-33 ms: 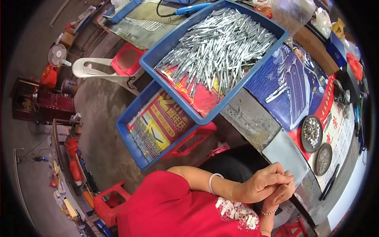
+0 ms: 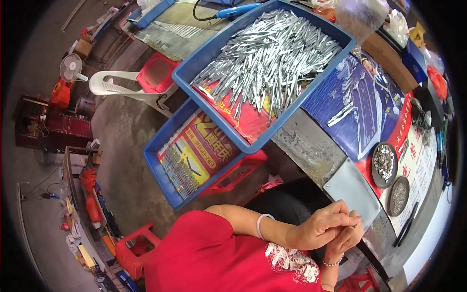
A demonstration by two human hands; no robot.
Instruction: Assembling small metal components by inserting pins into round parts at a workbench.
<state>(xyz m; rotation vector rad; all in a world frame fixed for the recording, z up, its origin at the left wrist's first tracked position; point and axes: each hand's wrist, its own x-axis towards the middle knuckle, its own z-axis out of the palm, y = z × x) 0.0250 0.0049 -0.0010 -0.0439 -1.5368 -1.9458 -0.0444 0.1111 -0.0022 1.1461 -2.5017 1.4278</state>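
A: I follow from far away through the head camera. Where are both hands?

B: I see the left hand [image 2: 316, 228] and the right hand [image 2: 344, 239] together, by the near edge of the counter [image 2: 311, 143]. The left one partly covers the right one.

A: And the fingers?

B: They are bent, with the fingertips gathered close. Whether they pinch some small piece, I cannot tell.

A: What is nearest to them?

B: A grey plate [image 2: 351, 190], flat on the counter's near edge; in my view the left hand overlaps it. If they touch, I cannot tell.

A: What do I have beyond the plate?

B: Two round dishes, side by side on printed paper: one dish [image 2: 384, 186] with shiny metal bits [image 2: 384, 160], the other dish [image 2: 392, 212] with finer grey bits [image 2: 400, 194]. A slim black tool [image 2: 405, 229] lies close by.

A: And the metal strips [image 2: 272, 58]?

B: They are heaped in the big blue tray [image 2: 209, 111], densest toward its far edge. A lower blue tray [image 2: 159, 184] holds rows of thin pieces [image 2: 179, 173] along its left end.
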